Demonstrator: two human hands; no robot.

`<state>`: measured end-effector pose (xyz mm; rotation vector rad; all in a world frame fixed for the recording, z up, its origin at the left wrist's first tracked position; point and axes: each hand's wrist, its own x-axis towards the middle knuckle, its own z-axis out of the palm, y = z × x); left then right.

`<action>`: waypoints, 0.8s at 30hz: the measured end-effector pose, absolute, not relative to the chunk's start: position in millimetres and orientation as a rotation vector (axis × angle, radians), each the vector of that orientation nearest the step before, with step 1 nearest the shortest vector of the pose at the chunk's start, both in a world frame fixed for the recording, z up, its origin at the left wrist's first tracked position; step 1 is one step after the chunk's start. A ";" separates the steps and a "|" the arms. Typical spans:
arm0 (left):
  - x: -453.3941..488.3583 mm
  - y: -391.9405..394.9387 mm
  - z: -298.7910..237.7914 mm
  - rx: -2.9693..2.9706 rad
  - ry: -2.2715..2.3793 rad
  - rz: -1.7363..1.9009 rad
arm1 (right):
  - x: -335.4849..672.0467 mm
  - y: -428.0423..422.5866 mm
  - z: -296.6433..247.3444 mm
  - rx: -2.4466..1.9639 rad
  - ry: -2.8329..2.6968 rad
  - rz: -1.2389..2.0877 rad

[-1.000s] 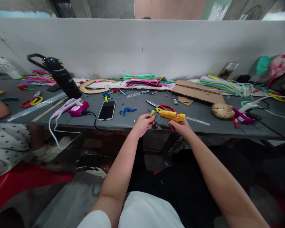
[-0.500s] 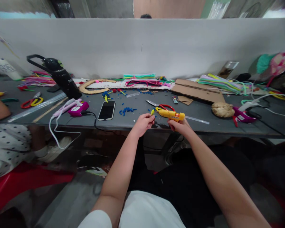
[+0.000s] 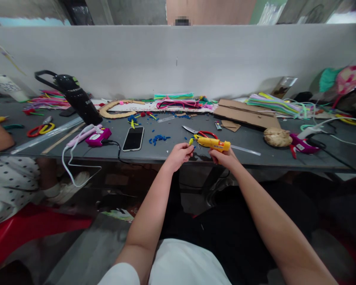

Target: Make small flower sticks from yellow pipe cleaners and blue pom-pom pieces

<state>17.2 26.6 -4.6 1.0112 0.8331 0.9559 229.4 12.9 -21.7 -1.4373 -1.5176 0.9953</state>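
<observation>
My left hand (image 3: 180, 156) had a small yellow piece (image 3: 191, 141) pinched between thumb and fingers, right by the front edge of the table (image 3: 175, 130), with a speck of blue showing at my fingertips. Right hand (image 3: 224, 154) was wrapped round the yellow glue gun (image 3: 212, 143), nozzle pointed left at the piece and really close to it. Couldn't tell you if the tip was actually touching, or if any glue was on there; way too small to see. As for progress, I'd call it partway at best. A blue and yellow thing (image 3: 132, 120) lay just past the phone (image 3: 133, 139) in matching colours, so my guess is that one was further along, maybe even done. A few red-topped bits (image 3: 150, 114) sat near it, and no clue whether those counted as finished. The cutting looked mostly sorted: a loose heap of blue snippets (image 3: 159, 138) was lying to the right of the phone, and the red-handled scissors (image 3: 206, 133) lay behind the glue gun with nobody holding them. None of that main heap looked stuck to anything, so I'd say there was a fair bit of gluing left.
</observation>
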 end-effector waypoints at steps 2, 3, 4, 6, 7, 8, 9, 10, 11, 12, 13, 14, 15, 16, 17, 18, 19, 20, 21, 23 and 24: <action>17.0 26.7 -4.7 1.015 0.829 0.954 | 229.3 12.4 -21.0 -1.428 -1.524 0.995; 16.9 26.9 -4.8 1.016 0.829 0.955 | 229.3 12.2 -20.7 -1.423 -1.527 0.995; 16.9 27.0 -4.9 1.016 0.830 0.956 | 229.2 12.0 -20.4 -1.418 -1.531 0.995; 17.0 27.3 -5.2 1.017 0.836 0.958 | 229.1 11.8 -20.1 -1.412 -1.534 0.994; 17.2 27.5 -5.3 1.017 0.837 0.959 | 229.0 11.7 -20.0 -1.411 -1.533 0.993; 17.3 27.6 -5.5 1.018 0.836 0.959 | 228.9 11.7 -20.0 -1.409 -1.532 0.993; 17.4 27.8 -5.8 1.019 0.834 0.960 | 228.9 11.7 -20.0 -1.408 -1.531 0.994; 17.5 28.0 -6.1 1.021 0.832 0.963 | 228.7 11.7 -19.9 -1.407 -1.531 0.994; 17.6 28.2 -6.5 1.023 0.832 0.966 | 228.6 11.7 -19.8 -1.405 -1.530 0.995; 17.7 28.3 -7.0 1.024 0.833 0.970 | 228.3 11.6 -19.5 -1.402 -1.530 0.996; 17.7 28.5 -7.4 1.026 0.835 0.974 | 228.0 11.5 -19.2 -1.399 -1.531 0.997; 17.8 28.6 -7.8 1.027 0.837 0.976 | 227.7 11.3 -18.8 -1.396 -1.531 0.998; 17.8 28.6 -8.2 1.028 0.837 0.975 | 227.3 11.1 -18.4 -1.393 -1.529 0.999; 17.8 28.6 -8.4 1.028 0.837 0.973 | 227.0 10.9 -18.1 -1.391 -1.527 0.999; 17.7 28.6 -8.5 1.028 0.835 0.971 | 226.8 10.7 -17.8 -1.390 -1.523 1.000; 17.7 28.5 -8.5 1.028 0.833 0.970 | 226.6 10.6 -17.6 -1.391 -1.519 1.000; 17.6 28.3 -8.4 1.028 0.831 0.969 | 226.5 10.6 -17.5 -1.392 -1.516 0.999; 17.5 28.1 -8.2 1.027 0.829 0.968 | 226.5 10.6 -17.5 -1.392 -1.515 0.998; 17.4 28.0 -7.9 1.026 0.826 0.968 | 226.5 10.6 -17.5 -1.390 -1.517 0.998; 17.1 27.8 -7.5 1.023 0.818 0.965 | 226.8 10.8 -17.5 -1.382 -1.528 0.999; 17.0 27.8 -7.3 1.020 0.814 0.965 | 226.9 10.8 -17.3 -1.377 -1.535 1.000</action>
